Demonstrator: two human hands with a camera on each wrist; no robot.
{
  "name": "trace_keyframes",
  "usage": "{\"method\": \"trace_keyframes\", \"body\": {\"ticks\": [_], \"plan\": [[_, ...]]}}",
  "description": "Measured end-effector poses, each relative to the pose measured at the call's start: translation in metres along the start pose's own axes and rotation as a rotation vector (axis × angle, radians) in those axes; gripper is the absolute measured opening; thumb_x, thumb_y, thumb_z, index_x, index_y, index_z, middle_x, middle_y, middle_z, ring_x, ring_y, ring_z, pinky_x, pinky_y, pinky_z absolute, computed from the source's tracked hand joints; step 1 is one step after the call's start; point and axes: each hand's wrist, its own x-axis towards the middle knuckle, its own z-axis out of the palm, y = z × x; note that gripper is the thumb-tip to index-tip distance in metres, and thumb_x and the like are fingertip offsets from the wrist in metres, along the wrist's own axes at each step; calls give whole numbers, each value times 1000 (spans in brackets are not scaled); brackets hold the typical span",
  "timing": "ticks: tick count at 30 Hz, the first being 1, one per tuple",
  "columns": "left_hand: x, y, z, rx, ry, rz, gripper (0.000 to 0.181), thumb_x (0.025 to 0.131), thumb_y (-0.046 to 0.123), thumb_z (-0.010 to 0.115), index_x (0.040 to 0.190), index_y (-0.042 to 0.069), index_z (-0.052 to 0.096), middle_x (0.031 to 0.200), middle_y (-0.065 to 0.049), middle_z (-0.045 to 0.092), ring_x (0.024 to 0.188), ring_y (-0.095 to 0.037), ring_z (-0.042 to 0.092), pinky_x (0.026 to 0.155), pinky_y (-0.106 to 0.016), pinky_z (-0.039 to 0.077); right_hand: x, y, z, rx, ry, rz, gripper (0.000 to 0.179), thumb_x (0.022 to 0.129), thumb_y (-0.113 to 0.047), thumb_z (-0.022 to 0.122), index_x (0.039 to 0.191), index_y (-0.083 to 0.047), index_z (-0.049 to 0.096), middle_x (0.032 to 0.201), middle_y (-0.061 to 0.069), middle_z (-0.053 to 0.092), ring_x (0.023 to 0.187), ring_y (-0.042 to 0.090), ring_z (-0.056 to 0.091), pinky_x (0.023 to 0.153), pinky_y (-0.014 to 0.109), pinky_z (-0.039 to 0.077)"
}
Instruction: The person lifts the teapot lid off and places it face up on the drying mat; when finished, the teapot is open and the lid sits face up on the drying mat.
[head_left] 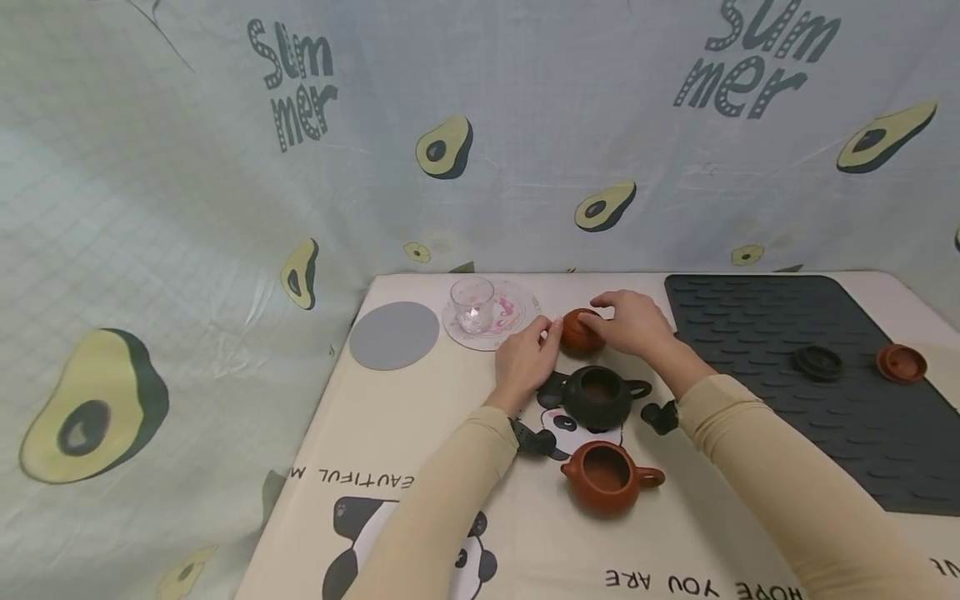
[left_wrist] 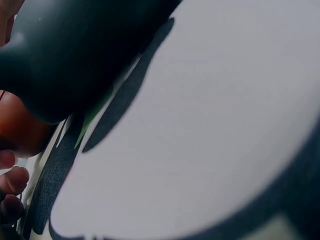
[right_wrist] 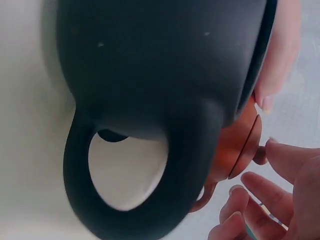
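Note:
A small lidded reddish-brown clay teapot stands at the back between both hands. With thumb and index finger, my right hand pinches the lid's knob; the lid sits on the pot. My left hand holds the same teapot at its left side, where the fingers hide the spout. Nearer me is a lidless black teapot, its handle pointing right and large in the right wrist view. A lidless reddish-brown teapot stands closest to me, spout left.
On the dark ribbed mat at right lie a black lid and a reddish-brown lid. A clear glass cup stands on a patterned round plate at back left, beside a grey round mat. Printed curtains hang behind and at left.

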Motion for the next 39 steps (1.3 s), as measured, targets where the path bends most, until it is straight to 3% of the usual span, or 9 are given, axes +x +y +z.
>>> {"method": "trace_keyframes", "body": {"ticks": [9, 17, 25, 28, 34, 39], "plan": [[2, 3, 3, -6, 0, 12, 39, 107, 53, 39, 104, 25, 67, 73, 7, 59, 72, -17, 57, 66, -32, 40, -1, -2, 1, 9, 32, 20, 45, 99, -38, 68, 129, -4, 69, 127, 23, 65, 103, 37, 61, 84, 50, 50], [3, 4, 1, 0, 6, 8, 38, 107, 52, 40, 101, 25, 66, 73, 7, 58, 71, -16, 57, 66, -32, 39, 0, 2, 1, 66, 83, -1, 36, 96, -33, 74, 119, -6, 75, 118, 19, 70, 101, 36, 62, 81, 48, 52], [3, 2, 1, -9, 9, 8, 38, 107, 53, 39, 101, 26, 66, 71, 7, 57, 70, -16, 56, 65, -32, 39, 1, 4, -1, 141, 146, -14, 34, 97, -34, 73, 117, -7, 76, 107, 18, 72, 85, 30, 66, 63, 34, 48], [3, 0, 1, -4, 14, 9, 38, 107, 53, 39, 101, 26, 65, 71, 7, 57, 71, -16, 57, 66, -33, 40, 1, 5, -3, 222, 134, 10, 35, 98, -35, 72, 119, -7, 75, 112, 18, 71, 86, 30, 70, 65, 33, 53], [0, -2, 2, -6, 8, 9, 39, 107, 53, 39, 101, 26, 65, 70, 7, 56, 70, -16, 56, 65, -32, 39, -3, 10, -2, 337, 119, 40, 39, 98, -36, 71, 124, -7, 72, 124, 18, 67, 107, 33, 69, 73, 36, 57], [0, -3, 2, -3, 25, 12, 38, 107, 53, 40, 99, 26, 65, 69, 6, 56, 69, -17, 56, 64, -32, 39, -8, 15, 0, 412, 138, 39, 42, 99, -41, 69, 125, -8, 72, 124, 16, 68, 103, 30, 72, 77, 36, 56]]}}
